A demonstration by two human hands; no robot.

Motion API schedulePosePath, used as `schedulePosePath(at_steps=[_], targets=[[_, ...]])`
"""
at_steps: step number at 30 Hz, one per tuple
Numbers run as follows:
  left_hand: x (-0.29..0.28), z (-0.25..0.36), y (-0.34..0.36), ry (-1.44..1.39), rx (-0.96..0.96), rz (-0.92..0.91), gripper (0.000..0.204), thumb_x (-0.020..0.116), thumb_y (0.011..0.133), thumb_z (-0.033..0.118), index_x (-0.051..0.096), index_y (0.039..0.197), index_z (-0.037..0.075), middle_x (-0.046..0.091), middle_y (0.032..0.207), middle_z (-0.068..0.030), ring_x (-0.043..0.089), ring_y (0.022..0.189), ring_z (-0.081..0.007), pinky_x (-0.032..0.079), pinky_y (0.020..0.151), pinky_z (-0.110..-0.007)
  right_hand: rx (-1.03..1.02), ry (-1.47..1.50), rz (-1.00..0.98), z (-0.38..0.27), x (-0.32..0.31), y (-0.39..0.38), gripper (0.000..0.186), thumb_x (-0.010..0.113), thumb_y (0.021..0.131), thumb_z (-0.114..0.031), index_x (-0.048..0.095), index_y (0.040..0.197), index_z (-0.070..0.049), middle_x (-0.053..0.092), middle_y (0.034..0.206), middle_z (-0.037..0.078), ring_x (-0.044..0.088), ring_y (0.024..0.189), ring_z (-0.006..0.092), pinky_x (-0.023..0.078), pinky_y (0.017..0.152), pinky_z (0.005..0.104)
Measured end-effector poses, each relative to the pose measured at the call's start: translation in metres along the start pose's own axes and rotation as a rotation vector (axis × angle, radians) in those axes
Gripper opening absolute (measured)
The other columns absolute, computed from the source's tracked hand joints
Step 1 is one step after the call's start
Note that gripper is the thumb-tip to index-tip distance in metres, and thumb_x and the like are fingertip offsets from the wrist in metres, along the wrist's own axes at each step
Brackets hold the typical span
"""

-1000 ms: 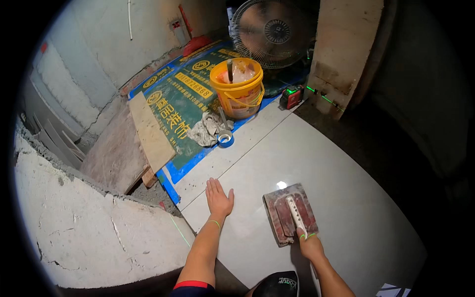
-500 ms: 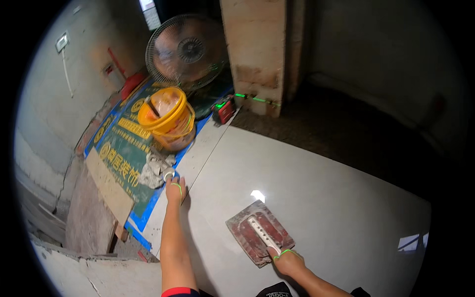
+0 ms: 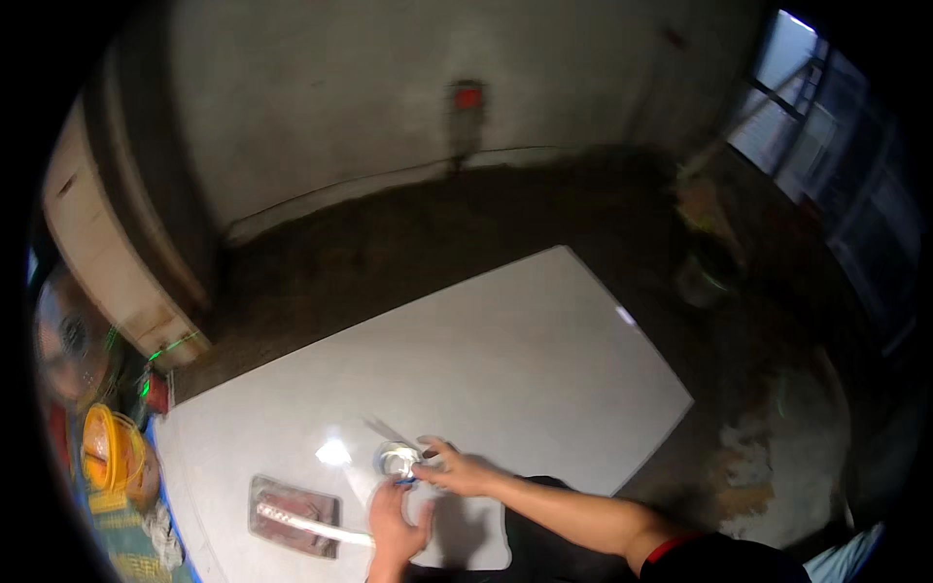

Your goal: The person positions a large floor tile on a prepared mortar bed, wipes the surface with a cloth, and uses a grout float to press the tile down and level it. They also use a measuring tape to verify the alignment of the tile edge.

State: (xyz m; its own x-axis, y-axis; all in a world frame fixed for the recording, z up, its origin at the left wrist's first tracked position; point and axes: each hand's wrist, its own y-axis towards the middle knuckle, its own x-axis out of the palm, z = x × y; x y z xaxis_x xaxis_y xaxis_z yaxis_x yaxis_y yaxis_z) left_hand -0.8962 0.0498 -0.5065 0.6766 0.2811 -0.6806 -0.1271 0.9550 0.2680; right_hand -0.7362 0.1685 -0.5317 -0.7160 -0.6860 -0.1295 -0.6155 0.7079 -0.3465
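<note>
Above the large pale tile [image 3: 544, 360], my two hands meet around a small shiny ring with a blue edge, which looks like a roll of tape [image 3: 397, 461]. My left hand [image 3: 397, 525] grips its near side, thumb apart from the fingers. From the right, my right hand [image 3: 457, 471] has its bent fingers on the ring's right edge. The motion blurs the exact finger contact. Left of my left hand, a flat rectangular trowel [image 3: 294, 517] with a reddish-brown back and a pale handle lies on the tile, untouched.
At the left edge stand a yellow bucket [image 3: 115, 449], a running fan [image 3: 73, 335] and a red laser level [image 3: 155, 394] casting green light. A pillar [image 3: 121, 253] rises behind them. Dark rough floor borders the tile's far side; a bucket [image 3: 708, 272] stands at the right.
My view has swung right. My right hand has let go of the trowel. My left hand has brought the ring from beside the mortar lump to over the tile, where both hands meet.
</note>
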Motion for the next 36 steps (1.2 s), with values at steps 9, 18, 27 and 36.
schedulePosePath(at_steps=[9, 18, 27, 36], targets=[[0.162, 0.155, 0.033, -0.147, 0.264, -0.41, 0.051, 0.075, 0.081, 0.025, 0.064, 0.122, -0.002, 0.039, 0.149, -0.0236, 0.036, 0.138, -0.0421, 0.035, 0.112, -0.046, 0.582, -0.074, 1.066, 0.173, -0.277, -0.17, 0.048, 0.075, 0.084, -0.032, 0.064, 0.116, 0.001, 0.069, 0.112, 0.021, 0.067, 0.103, 0.033, 0.053, 0.083, 0.041], [0.184, -0.023, -0.02, 0.539, -0.658, -0.426, 0.09, 0.058, 0.093, 0.044, 0.017, 0.149, -0.013, 0.014, 0.155, -0.0365, 0.013, 0.146, -0.0494, 0.017, 0.118, -0.053, 0.574, -0.175, 1.415, 0.277, -0.438, -0.237, 0.056, 0.083, 0.079, -0.031, 0.066, 0.118, 0.004, 0.072, 0.103, 0.016, 0.069, 0.094, 0.0267, 0.052, 0.082, 0.0381], [0.224, -0.055, -0.049, 0.797, -0.363, -0.147, 0.092, 0.036, 0.098, 0.06, 0.004, 0.155, -0.005, -0.003, 0.16, -0.031, -0.006, 0.15, -0.0453, 0.001, 0.118, -0.058, 0.373, 0.204, 1.294, 0.316, -0.445, -0.25, 0.076, 0.082, 0.082, -0.041, 0.05, 0.134, 0.004, 0.058, 0.13, 0.016, 0.052, 0.123, 0.0256, 0.039, 0.105, 0.0422], [0.221, -0.05, -0.042, 0.736, -0.366, -0.16, 0.089, 0.038, 0.098, 0.057, 0.007, 0.156, -0.003, 0.0, 0.161, -0.0304, -0.004, 0.15, -0.0451, 0.002, 0.118, -0.059, 0.383, -0.138, 1.417, 0.321, -0.4, -0.265, 0.053, 0.076, 0.088, -0.039, 0.056, 0.118, 0.0, 0.061, 0.103, 0.006, 0.056, 0.093, 0.0181, 0.047, 0.085, 0.0372]])
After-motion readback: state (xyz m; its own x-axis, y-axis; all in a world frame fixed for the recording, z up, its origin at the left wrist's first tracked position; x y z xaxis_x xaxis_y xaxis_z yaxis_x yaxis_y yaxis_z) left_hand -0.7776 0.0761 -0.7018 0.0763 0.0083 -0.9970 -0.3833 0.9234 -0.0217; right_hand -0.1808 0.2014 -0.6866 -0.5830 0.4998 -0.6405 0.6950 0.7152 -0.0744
